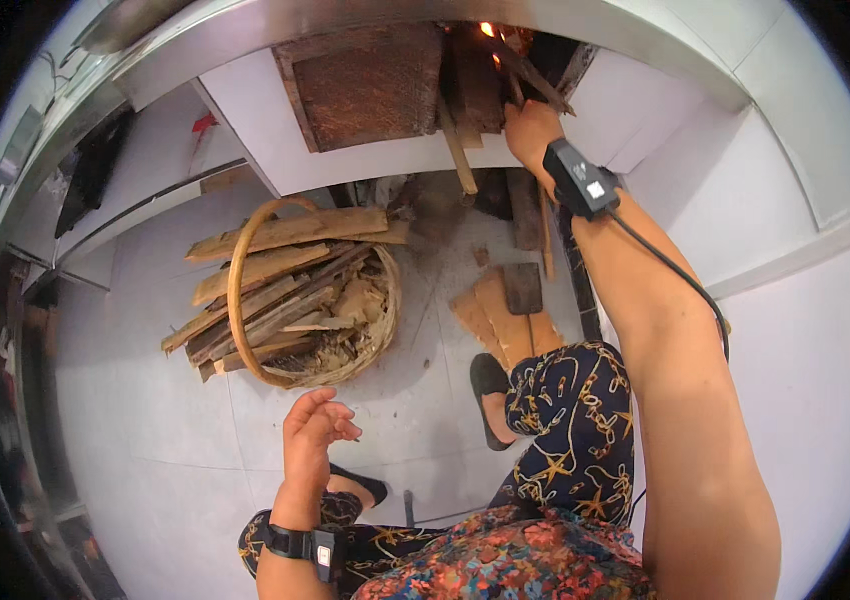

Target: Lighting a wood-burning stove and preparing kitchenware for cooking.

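Note:
At the mouth of a wood-burning stove, my right hand (532, 135) is closed around a thin stick of firewood (517, 91), whose far end reaches inside. Beside that stick, a split piece of wood (545, 81) leans out of the opening, and small flames (486, 30) burn behind it. More firewood (458, 150) juts out to the left of my hand. My left hand (312, 424) hovers over the floor with loosely bent, parted fingers and holds nothing I can make out. Just beyond it stands a wicker basket (387, 330) with a hooped handle, heaped with split wood and scraps.
A rusty metal stove door (369, 86) is left of the fire opening. Under the stove, soot and wood lie on the tiled floor (170, 427). A small fire shovel (524, 289) rests on flattened cardboard (489, 307) near my foot. White cabinet panels (777, 247) rise at right.

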Demonstrator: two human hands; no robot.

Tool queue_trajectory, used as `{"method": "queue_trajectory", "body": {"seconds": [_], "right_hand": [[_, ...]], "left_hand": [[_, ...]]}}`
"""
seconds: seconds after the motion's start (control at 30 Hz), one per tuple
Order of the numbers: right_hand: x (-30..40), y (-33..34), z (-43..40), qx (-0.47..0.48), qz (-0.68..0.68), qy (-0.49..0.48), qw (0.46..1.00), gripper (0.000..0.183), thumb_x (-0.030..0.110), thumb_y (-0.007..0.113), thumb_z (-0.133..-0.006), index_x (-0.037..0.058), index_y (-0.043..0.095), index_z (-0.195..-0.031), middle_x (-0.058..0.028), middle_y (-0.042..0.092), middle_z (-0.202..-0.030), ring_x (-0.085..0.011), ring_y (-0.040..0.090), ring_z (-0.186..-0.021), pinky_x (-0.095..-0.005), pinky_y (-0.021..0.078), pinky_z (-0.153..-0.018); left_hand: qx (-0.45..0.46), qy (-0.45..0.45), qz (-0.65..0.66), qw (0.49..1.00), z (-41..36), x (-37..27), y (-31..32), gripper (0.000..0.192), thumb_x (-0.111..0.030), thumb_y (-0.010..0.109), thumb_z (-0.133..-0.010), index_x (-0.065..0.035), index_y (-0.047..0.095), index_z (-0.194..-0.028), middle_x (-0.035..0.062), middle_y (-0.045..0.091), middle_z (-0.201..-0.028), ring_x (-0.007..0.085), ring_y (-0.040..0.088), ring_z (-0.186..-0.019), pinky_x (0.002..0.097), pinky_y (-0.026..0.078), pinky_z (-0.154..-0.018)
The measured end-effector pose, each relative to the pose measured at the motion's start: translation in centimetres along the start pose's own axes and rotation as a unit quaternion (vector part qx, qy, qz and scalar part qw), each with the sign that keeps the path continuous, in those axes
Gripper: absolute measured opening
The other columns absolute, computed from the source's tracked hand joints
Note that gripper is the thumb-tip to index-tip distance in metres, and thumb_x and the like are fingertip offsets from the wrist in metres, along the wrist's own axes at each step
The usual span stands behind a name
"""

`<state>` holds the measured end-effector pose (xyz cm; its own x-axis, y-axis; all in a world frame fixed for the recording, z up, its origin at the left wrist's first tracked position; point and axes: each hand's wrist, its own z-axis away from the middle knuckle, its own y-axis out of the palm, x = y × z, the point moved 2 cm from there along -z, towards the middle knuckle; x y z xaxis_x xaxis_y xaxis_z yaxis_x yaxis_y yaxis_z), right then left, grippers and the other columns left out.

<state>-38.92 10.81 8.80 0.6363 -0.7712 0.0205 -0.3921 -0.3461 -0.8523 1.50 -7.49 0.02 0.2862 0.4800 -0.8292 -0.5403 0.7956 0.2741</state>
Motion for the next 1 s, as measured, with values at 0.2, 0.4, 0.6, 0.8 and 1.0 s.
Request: {"method": "queue_trajectory", "body": {"seconds": [0.2, 0.4, 0.6, 0.8, 1.0], "right_hand": [[-5.6, 3.9, 1.4, 0.06, 0.047, 0.011, 0.997, 0.026, 0.016, 0.046, -0.082, -0.0071, 0.059, -0.084, -0.0268, 0.06, -0.081, -0.0422, 0.059, -0.08, -0.047, 0.0465, -0.073], [-0.2, 1.2, 0.9, 0.002, -0.123, 0.186, 0.975, 0.045, 0.032, 0.053, -0.082, -0.0101, 0.059, -0.095, -0.0332, 0.058, -0.088, -0.0456, 0.057, -0.087, -0.0447, 0.0461, -0.077], [-3.1, 1.9, 3.4, -0.172, -0.287, 0.298, 0.894, 0.031, 0.021, 0.067, -0.074, -0.007, 0.061, -0.086, -0.0082, 0.059, -0.064, -0.0135, 0.056, -0.055, -0.0288, 0.0438, -0.047], [0.2, -3.8, 1.4, -0.163, -0.522, 0.316, 0.775, 0.037, 0.004, 0.063, -0.076, -0.0118, 0.052, -0.107, -0.014, 0.061, -0.085, -0.0171, 0.06, -0.07, -0.0266, 0.0513, -0.061], [4.1, -2.7, 2.1, 0.02, -0.549, 0.201, 0.811, 0.034, -0.002, 0.053, -0.078, -0.0083, 0.051, -0.111, -0.0184, 0.059, -0.102, -0.0216, 0.063, -0.077, -0.0281, 0.0534, -0.062]], "left_hand": [[0.009, -0.001, 0.01, 1.0, -0.3, -0.2, 0.6, 0.03, -0.007, 0.046, -0.08, 0.0029, 0.049, -0.108, 0.0096, 0.061, -0.08, 0.0199, 0.061, -0.062, 0.0305, 0.05, -0.061], [-0.003, -0.009, 0.019, 1.0, 0.8, 0.4, -0.7, 0.029, -0.007, 0.046, -0.08, 0.0018, 0.05, -0.108, 0.0092, 0.062, -0.08, 0.0199, 0.061, -0.062, 0.0306, 0.05, -0.06], [-0.003, 0.007, -0.001, 1.0, 0.5, -0.2, -0.3, 0.028, -0.01, 0.048, -0.082, 0.002, 0.049, -0.107, 0.0111, 0.062, -0.08, 0.0207, 0.061, -0.063, 0.0331, 0.052, -0.061], [-0.005, -0.014, -0.017, 1.0, 0.5, -0.1, -0.2, 0.025, -0.01, 0.048, -0.083, 0.0017, 0.05, -0.106, 0.0111, 0.062, -0.08, 0.0212, 0.062, -0.064, 0.0332, 0.052, -0.062], [0.006, -0.01, -0.004, 1.0, 0.2, 0.0, 0.1, 0.025, -0.009, 0.048, -0.083, 0.0015, 0.05, -0.106, 0.0104, 0.062, -0.08, 0.0208, 0.062, -0.064, 0.0323, 0.052, -0.061]]}}
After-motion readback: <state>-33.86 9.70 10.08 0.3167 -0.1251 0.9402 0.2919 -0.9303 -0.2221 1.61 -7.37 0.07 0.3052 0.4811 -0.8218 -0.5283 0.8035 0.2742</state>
